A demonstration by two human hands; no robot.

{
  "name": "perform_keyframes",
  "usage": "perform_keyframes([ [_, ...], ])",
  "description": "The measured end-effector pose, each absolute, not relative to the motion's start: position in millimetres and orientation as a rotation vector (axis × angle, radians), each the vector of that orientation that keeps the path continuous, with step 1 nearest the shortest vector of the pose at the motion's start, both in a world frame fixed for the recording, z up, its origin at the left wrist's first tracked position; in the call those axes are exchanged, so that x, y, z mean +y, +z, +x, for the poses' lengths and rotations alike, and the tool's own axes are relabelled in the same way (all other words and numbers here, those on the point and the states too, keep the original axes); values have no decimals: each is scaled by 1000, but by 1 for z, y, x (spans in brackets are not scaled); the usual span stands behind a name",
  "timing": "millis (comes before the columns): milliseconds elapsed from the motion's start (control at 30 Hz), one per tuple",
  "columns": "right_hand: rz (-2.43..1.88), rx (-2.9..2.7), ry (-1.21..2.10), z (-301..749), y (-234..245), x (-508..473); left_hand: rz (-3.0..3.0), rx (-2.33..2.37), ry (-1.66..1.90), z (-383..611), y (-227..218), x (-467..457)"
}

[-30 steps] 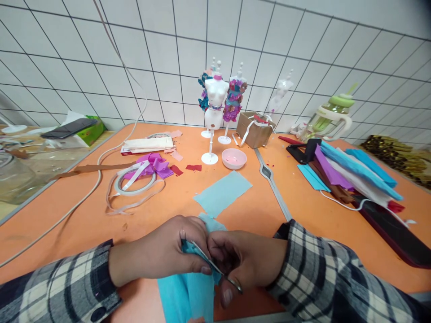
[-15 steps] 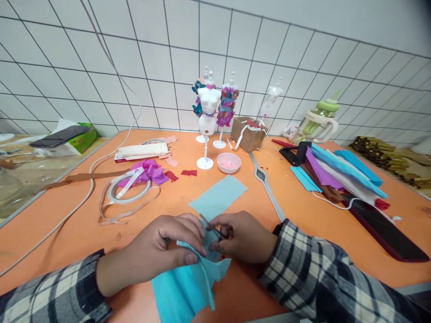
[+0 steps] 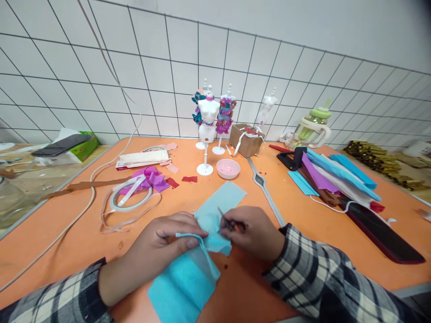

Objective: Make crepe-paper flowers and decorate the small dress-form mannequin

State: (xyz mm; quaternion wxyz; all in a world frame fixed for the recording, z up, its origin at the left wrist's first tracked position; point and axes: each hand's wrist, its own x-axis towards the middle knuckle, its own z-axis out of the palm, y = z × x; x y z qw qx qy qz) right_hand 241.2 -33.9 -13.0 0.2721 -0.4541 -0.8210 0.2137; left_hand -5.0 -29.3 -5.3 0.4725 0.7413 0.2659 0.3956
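My left hand (image 3: 158, 244) pinches a folded sheet of turquoise crepe paper (image 3: 185, 287) between thumb and fingers, near the table's front. The sheet hangs towards me, with a fold raised beside my thumb. In my right hand (image 3: 254, 231) is a small pair of scissors (image 3: 222, 216), its dark tips pointing up and left; the handles are mostly hidden by my fingers. Between the hands lies a paler blue paper strip (image 3: 220, 199) that runs away from me. Its near end is crumpled beside my right fingers.
White mannequin stands (image 3: 208, 114), a pink bowl (image 3: 228, 168) and a cardboard box (image 3: 247, 140) stand at the back. Left are a tape roll (image 3: 116, 204) and purple paper (image 3: 155, 180). Right are folded coloured papers (image 3: 340, 172), a dark phone (image 3: 380, 231) and a bottle (image 3: 311, 128).
My right hand with the scissors has moved slightly right, away from my left fingers. A blue paper piece between the hands now lies spread to the right. My left hand keeps its pinch.
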Motion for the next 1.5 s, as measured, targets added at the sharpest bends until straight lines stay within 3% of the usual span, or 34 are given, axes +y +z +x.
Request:
perform_keyframes([
  [167,-1497,-2162,73,271,-10,-4,1849,788,1032,-4,-6,-26],
  [700,-1656,-2337,-214,288,-23,31,1895,1018,879,-2,-12,-22],
  [900,-1434,-2450,-24,275,-15,14,1960,934,724,-1,-11,-26],
  [1133,-1762,-2438,-40,272,-13,16,1986,823,702,0,-14,-28],
  [1367,-1691,-2262,49,269,-16,12,1954,909,683,0,-13,-27],
  [1500,-1454,-2058,519,256,-12,-4,1759,1039,806,2,-14,-28],
])
